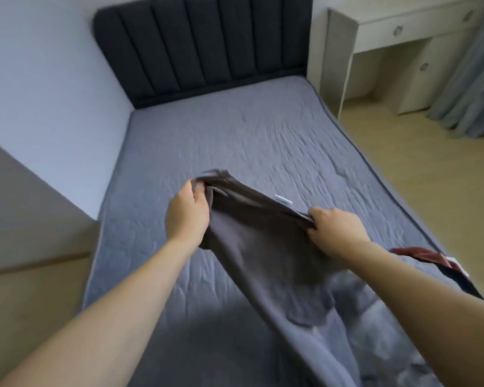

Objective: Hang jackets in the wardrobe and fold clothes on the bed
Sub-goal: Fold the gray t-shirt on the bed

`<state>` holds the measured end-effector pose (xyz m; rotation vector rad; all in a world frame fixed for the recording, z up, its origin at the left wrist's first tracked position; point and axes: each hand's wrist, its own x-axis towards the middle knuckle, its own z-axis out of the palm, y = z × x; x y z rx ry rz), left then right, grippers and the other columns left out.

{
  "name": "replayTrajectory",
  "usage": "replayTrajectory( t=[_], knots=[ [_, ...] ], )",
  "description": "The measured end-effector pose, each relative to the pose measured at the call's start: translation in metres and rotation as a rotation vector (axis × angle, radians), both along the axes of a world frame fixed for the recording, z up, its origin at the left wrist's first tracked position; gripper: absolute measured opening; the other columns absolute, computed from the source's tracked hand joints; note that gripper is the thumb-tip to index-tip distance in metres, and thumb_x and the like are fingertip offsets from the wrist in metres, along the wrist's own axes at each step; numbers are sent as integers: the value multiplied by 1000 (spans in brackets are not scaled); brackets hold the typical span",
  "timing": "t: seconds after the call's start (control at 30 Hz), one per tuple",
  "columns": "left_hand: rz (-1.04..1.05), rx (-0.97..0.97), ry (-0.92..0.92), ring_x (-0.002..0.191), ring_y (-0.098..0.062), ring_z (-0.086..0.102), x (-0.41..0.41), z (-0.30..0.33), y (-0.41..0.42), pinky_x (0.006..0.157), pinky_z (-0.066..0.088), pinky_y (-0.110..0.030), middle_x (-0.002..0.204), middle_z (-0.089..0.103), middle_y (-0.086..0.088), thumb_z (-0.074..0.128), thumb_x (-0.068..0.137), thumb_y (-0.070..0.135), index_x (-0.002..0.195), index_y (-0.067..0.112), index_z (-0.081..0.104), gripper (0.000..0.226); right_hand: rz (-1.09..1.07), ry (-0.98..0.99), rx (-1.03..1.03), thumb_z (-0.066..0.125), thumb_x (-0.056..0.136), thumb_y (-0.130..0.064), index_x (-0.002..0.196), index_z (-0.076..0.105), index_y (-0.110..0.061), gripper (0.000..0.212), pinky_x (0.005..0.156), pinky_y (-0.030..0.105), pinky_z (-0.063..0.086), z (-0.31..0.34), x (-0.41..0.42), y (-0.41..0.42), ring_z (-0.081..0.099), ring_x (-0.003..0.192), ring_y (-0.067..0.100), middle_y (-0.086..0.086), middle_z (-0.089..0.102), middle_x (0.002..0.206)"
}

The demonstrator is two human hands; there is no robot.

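Hands (259, 219) on garment (263, 247) (desk (347, 51) beyond)

Brown-grey garment (263, 247), quilted blue-grey bed cover (249, 141), dark ribbed headboard (201, 43), reddish cloth (425, 254), pale-wood floor (419, 169).

Head view looks down (wide, close) over the bed (263, 141)

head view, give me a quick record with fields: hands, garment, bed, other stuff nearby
hands: left hand and right hand each grip the top edge of the garment
garment: grey garment, held up, white tag near its top edge, lower part trailing toward the camera
bed: grey quilted mattress, dark padded headboard
nearby: reddish clothing at the bed's right edge; white desk
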<state>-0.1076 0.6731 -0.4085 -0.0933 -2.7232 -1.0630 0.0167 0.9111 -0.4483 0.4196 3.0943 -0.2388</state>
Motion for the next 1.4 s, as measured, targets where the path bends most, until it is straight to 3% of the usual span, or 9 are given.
replayTrajectory(
  t=[0.23, 0.37, 0.47, 0.57, 0.83, 1.03, 1.17, 1.27, 1.4],
  knots=[
    [127, 63, 141, 94, -36, 58, -42, 161, -212, 73, 39, -37, 100, 65, -16, 36, 104, 37, 85, 14, 52, 33, 73, 202, -79, 50, 87, -27, 94, 43, -13, 17, 64, 35, 38, 174, -115, -182, 56, 80, 33, 5, 51, 82],
    [118, -150, 164, 85, -35, 59, -32, 242, -327, 69, 45, -39, 89, 66, -15, 34, 103, 46, 76, 18, 51, 42, 172, 262, -122, 47, 82, -14, 93, 43, -10, 12, 70, 36, 38, 252, -160, -278, 50, 86, 34, 14, 55, 97],
    [97, -148, 40, 82, -30, 59, -21, 275, -388, 67, 39, -35, 85, 65, -12, 42, 102, 43, 69, 18, 49, 42, 216, 268, 60, 49, 82, -14, 101, 52, -13, 19, 87, 40, 36, 277, -187, -337, 41, 108, 34, 13, 43, 117],
    [-47, 201, -248, 81, -19, 66, -3, 273, -407, 73, 50, -30, 91, 71, -9, 49, 102, 32, 82, 15, 64, 30, 150, 190, 74, 52, 85, -15, 112, 53, -17, 27, 85, 42, 36, 269, -206, -374, 36, 115, 35, 13, 33, 126],
    [-218, 331, -1016, 107, -21, 65, 20, 79, -315, 88, 53, -32, 118, 66, -8, 54, 96, 12, 121, 13, 58, 25, 234, -75, -28, 52, 90, -11, 112, 63, -14, 25, 80, 42, 51, 141, -236, -350, 59, 96, 34, 10, 51, 115],
    [8, 745, -1346, 79, -32, 69, 64, -156, -126, 58, 60, -42, 127, 55, -18, 37, 102, 6, 135, 14, 38, 33, 112, -237, -284, 53, 90, -16, 131, 51, -16, 41, 76, 37, 51, -39, -218, -244, 58, 94, 30, 11, 47, 129],
    [-313, 639, -1570, 81, -34, 64, 98, -273, -24, 70, 54, -38, 120, 59, -13, 30, 101, 0, 137, 19, 36, 41, -186, -329, -443, 43, 88, -18, 108, 50, -9, 23, 69, 34, 44, -188, -156, -170, 56, 84, 32, 14, 53, 108],
    [-492, 87, -1412, 82, -33, 63, 75, -344, -33, 72, 50, -37, 95, 61, -14, 36, 99, 5, 124, 6, 56, 33, -410, -417, -487, 42, 90, -27, 112, 51, -5, 33, 82, 37, 45, -286, -111, -130, 55, 99, 37, 19, 55, 115],
    [-167, -434, -625, 110, -34, 57, -8, -411, -129, 91, 46, -38, 117, 65, -10, 49, 85, 10, 108, 18, 66, 30, -529, -525, -613, 59, 87, -48, 143, 37, -7, 72, 99, 39, 42, -378, -84, -120, 45, 126, 40, 22, 42, 143]
  ],
)
